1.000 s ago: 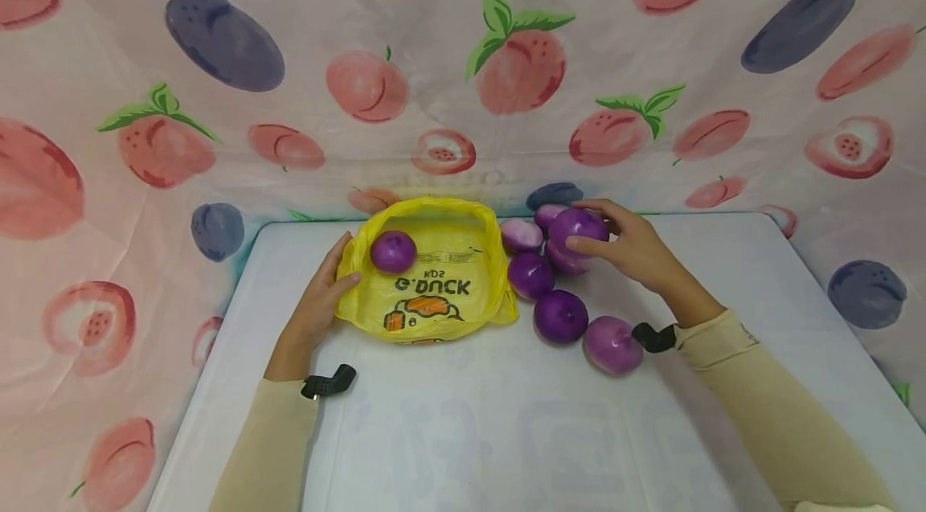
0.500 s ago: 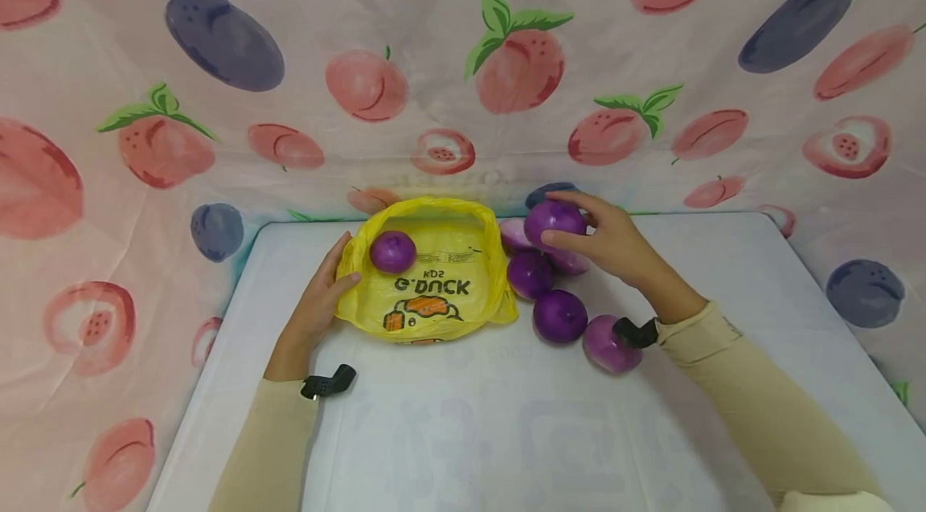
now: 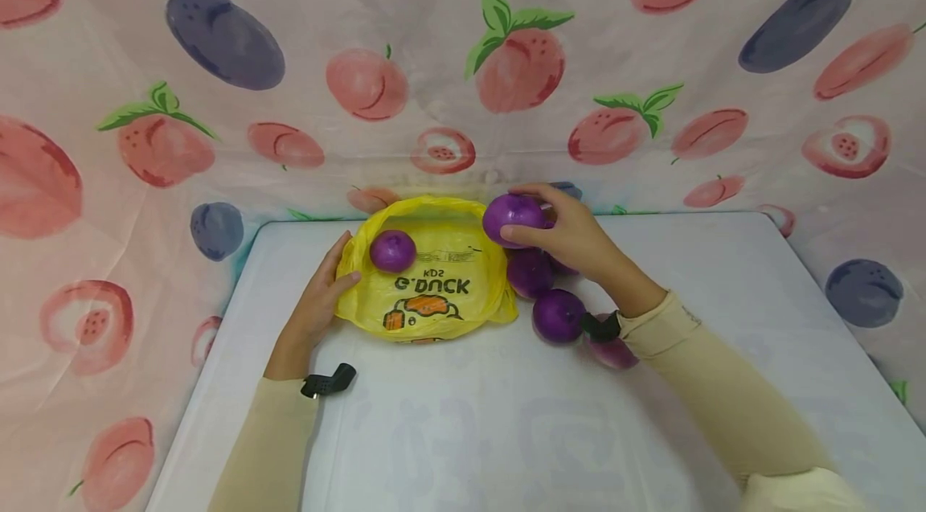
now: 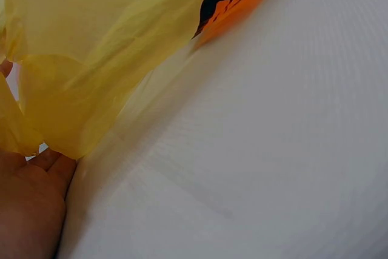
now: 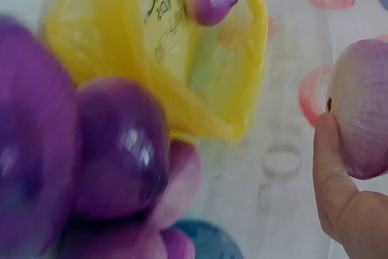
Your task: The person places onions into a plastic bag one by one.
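My right hand (image 3: 571, 235) grips a purple onion (image 3: 514, 219) over the right rim of a yellow plastic bag (image 3: 434, 327), thumb on the near side and fingers over the back. In the right wrist view, one digit presses the pale, finely streaked side of this held onion (image 5: 364, 110). The bag lies with its mouth spread wide and duck print showing. Inside at the left sits another purple onion (image 3: 393, 251). My left hand (image 3: 318, 299) holds the bag's left rim, thumb over the edge and fingers outside; the left wrist view shows its palm (image 4: 30, 204) against the yellow plastic.
Several more onions crowd right of the bag, including a dark purple onion (image 3: 559, 316) and a paler onion (image 3: 613, 343) partly behind the right wrist's black camera (image 3: 600, 327). A white table (image 3: 448, 432) carries everything. A fruit-printed cloth (image 3: 289, 30) hangs behind its far edge.
My right hand has carried the gripped onion leftward, from above the other onions to the bag's right rim. The left hand, the bag and the onion inside have stayed put.
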`<state>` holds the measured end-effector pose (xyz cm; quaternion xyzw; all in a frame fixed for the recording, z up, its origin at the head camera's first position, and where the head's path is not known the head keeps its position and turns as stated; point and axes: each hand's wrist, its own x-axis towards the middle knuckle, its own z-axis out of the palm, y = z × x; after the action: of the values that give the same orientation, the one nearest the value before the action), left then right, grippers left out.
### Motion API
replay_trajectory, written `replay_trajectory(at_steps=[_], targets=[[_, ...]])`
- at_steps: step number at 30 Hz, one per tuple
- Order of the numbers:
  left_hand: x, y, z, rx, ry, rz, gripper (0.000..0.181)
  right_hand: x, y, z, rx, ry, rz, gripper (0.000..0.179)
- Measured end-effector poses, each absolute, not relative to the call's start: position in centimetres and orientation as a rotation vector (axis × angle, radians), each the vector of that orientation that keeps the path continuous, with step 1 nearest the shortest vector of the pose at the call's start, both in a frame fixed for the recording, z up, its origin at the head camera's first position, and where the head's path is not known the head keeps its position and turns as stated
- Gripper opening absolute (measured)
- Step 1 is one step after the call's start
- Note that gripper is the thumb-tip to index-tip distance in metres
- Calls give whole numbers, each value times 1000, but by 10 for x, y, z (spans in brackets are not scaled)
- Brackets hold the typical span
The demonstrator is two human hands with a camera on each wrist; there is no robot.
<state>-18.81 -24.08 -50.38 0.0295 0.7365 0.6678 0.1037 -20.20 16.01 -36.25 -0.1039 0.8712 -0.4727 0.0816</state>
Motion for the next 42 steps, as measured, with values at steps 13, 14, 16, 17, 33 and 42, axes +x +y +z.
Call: replay_trajectory(at_steps=[13,14,16,17,33,42], targets=[[-187,-241,-502,103,2182,1973,75,-206,120,-366,-338,2499,-1457,78],[-187,-240,-502,104,2184,1973,75,-206,118,-367,-348,2496,-1459,78],[-187,-241,-502,108,2179,1976,75,-206,113,-370,-367,2489,-1473,77],[-187,-241,-502,108,2177,1976,75,-206,111,-371,-370,2487,-1480,75],[-186,-241,-503,115,2169,1982,75,-202,78,-396,-383,2374,-1558,71],[-186,-241,-503,121,2159,1992,74,-205,63,-407,-455,2346,-1581,68]])
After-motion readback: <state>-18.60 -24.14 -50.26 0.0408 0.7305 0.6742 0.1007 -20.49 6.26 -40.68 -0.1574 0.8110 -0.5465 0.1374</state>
